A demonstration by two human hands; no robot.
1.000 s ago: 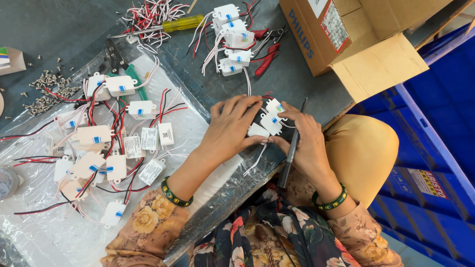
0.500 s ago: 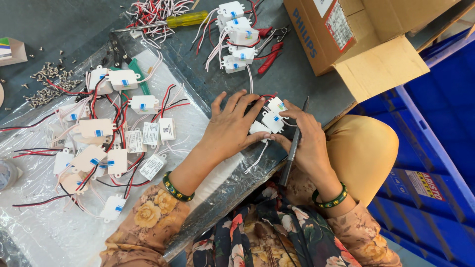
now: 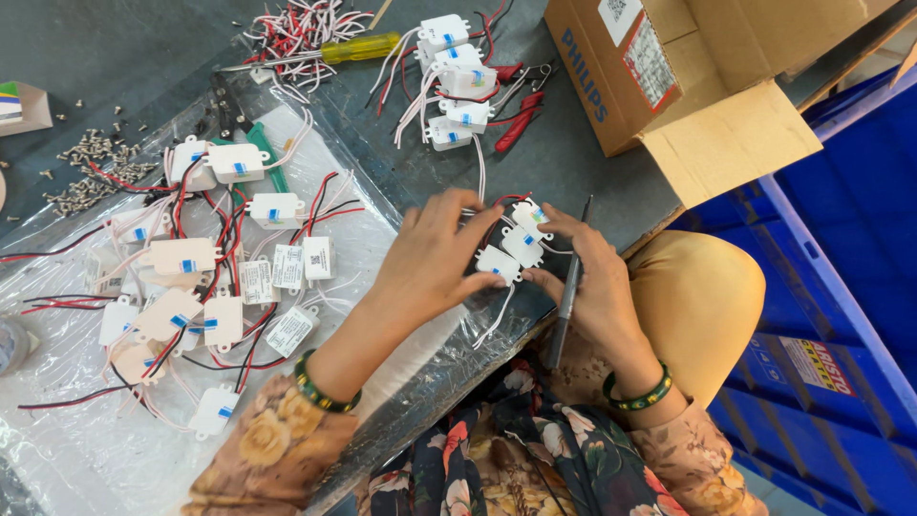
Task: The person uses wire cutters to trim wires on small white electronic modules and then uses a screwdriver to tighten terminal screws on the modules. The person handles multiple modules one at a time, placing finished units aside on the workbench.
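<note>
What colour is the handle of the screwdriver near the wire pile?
Translucent yellow; the screwdriver handle shows best in the head view.

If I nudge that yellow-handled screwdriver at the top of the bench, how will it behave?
The screwdriver would probably roll, since its handle looks rounded and it lies flat. It looks stiff, so it should move as one piece. The wire bundle touching its shaft may snag or drag along.

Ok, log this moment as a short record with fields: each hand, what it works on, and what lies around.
left hand: on the small white wired modules at the table edge
right hand: touches the same modules; a dark slim tool lies under it
plastic sheet: many more white modules with red and black wires
far side: yellow-handled screwdriver, red pliers, loose screws
right: open cardboard box, blue crates
</note>
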